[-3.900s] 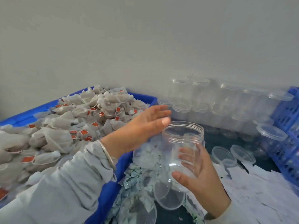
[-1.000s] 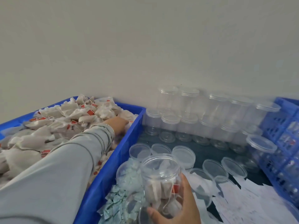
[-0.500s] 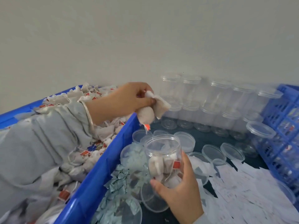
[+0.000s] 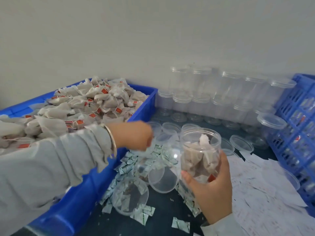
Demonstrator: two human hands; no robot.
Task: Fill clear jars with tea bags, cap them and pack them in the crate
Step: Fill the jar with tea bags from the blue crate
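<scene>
My right hand grips a clear open jar low on its side, holding it upright above the table; several tea bags fill most of it. My left hand hangs just left of the jar, over the edge of the blue bin. Its fingers curl down towards a pile of small green-and-white sachets. The hand is blurred, so whether it holds anything is unclear. The bin is heaped with tea bags with red tags.
Empty capped jars are stacked in rows along the back wall. Loose clear lids lie around the sachets. A blue slatted crate stands at the right, with white paper slips spread before it.
My left hand has dropped from above the jar, where it held tea bags, down to the sachet pile. The jar now holds more tea bags and sits a little further right.
</scene>
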